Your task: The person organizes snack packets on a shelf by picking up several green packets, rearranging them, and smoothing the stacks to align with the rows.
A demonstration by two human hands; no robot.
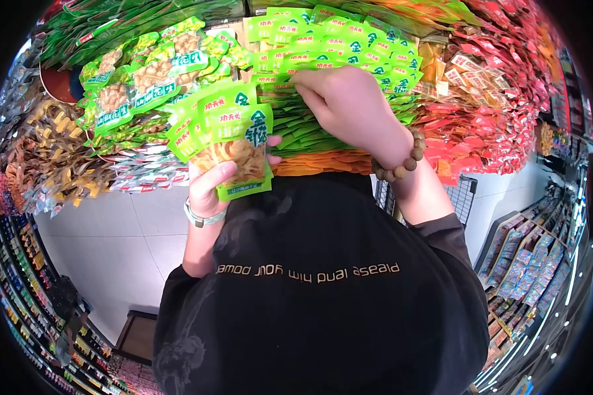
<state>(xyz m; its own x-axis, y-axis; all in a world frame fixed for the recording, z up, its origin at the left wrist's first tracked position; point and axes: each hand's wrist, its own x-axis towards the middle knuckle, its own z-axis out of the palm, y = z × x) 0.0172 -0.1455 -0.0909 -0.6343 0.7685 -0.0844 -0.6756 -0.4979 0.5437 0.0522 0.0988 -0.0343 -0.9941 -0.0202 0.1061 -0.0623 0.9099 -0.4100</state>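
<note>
Several green snack packets with clear windows (pixel 234 141) are fanned out in my left hand (pixel 211 189), its thumb across the front one. Pale pieces show through the front packet's window. My right hand (pixel 339 99), with a beaded bracelet (pixel 402 164) at the wrist, is over the rows of matching green packets (pixel 336 43) on the display. Its fingers are pinched together at the near edge of these rows. Whatever may be between those fingertips is too small to make out.
Peanut packets (pixel 155 76) lie at the left of the display, brown packets (pixel 66 151) farther left. Red packets (pixel 481 99) are heaped at the right, orange ones (pixel 323 162) along the near edge. Shelves (pixel 527 257) stand at lower right, a wire basket (pixel 461 197) below the display.
</note>
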